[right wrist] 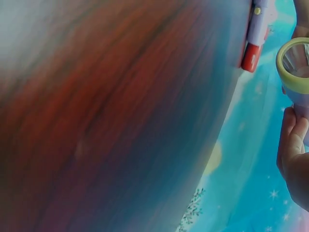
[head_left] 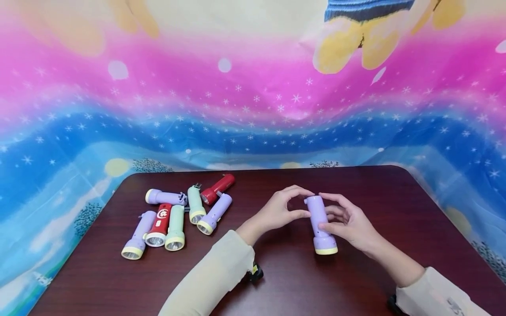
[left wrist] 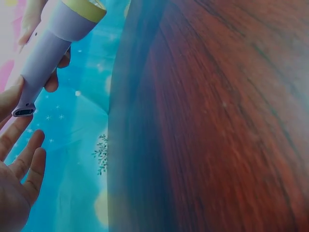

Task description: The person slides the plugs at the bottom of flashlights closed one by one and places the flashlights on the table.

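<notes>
Item one: held lilac torch (head_left: 318,215) with pale yellow rim, over the right half of the bench (head_left: 284,281); lens end toward the wearer, tail end toward the backdrop. A dark slot shows at the tail in the left wrist view.

Right grip (head_left: 353,223): grasping the torch by its body, thumb on the near face, fingers curled behind.

Left grip (head_left: 282,208): pinching the same torch near its tail between thumb and index finger — the other fingers stand clear of it in the left wrist view.

Group, left part of bench, seven torches lying loose: rear lilac torch (head_left: 166,197), laid crosswise, lens to the left; front lilac torch (head_left: 141,230), outermost left; red-and-white torch (head_left: 159,224), just beside it; front mint torch (head_left: 175,226), next along; rear mint torch (head_left: 195,202); third lilac torch (head_left: 217,211), slanting; plain red torch (head_left: 218,188), farthest back.

Worn: left sleeve (head_left: 211,278) and right sleeve (head_left: 432,292), cream; black device (head_left: 256,273) at the left cuff.

Surround: printed cloth (head_left: 253,101), pink over blue — snowflake pattern, hung behind and along the sides.
</notes>
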### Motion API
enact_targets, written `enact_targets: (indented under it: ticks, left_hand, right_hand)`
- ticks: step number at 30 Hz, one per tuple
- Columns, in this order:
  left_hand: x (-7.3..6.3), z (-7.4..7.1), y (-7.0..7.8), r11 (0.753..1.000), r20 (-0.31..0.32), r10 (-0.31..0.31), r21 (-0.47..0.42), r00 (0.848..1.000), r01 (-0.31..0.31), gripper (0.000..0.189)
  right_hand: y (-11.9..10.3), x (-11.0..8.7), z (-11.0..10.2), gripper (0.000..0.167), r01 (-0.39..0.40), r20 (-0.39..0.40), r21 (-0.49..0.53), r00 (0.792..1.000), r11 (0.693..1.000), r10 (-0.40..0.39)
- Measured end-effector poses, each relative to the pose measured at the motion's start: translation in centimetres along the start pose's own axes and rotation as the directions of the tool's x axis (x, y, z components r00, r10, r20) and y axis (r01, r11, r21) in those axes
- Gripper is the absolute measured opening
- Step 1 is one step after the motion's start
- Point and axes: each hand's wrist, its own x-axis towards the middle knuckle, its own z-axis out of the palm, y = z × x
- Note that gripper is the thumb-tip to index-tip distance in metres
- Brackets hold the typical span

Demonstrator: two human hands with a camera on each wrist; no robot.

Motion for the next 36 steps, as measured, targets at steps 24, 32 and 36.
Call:
enact_targets:
  ticks: [24, 32, 36]
  left_hand:
    - [3.5, 3.3, -1.1, 0.989, 0.046, -0.077, 0.13, 0.996, 0.071, 0.043]
    - [4.0, 4.2, -1.3, 0.983, 0.094, -0.134, 0.139, 0.987, 0.12, 0.045]
    - [4.1, 4.6, -1.5, 0.979, 0.098, -0.165, 0.136, 0.981, 0.151, 0.044]
  right_hand:
    - [1.3, -0.5, -2.5, 0.069, -0.126, -0.073, -0.126, 0.99, 0.984, 0.117]
    - [1.3, -0.6, -2.7, 0.069, -0.172, -0.087, -0.204, 0.984, 0.964, 0.157]
    - [1.6, -0.6, -2.8, 0.069, -0.203, -0.081, -0.227, 0.979, 0.952, 0.189]
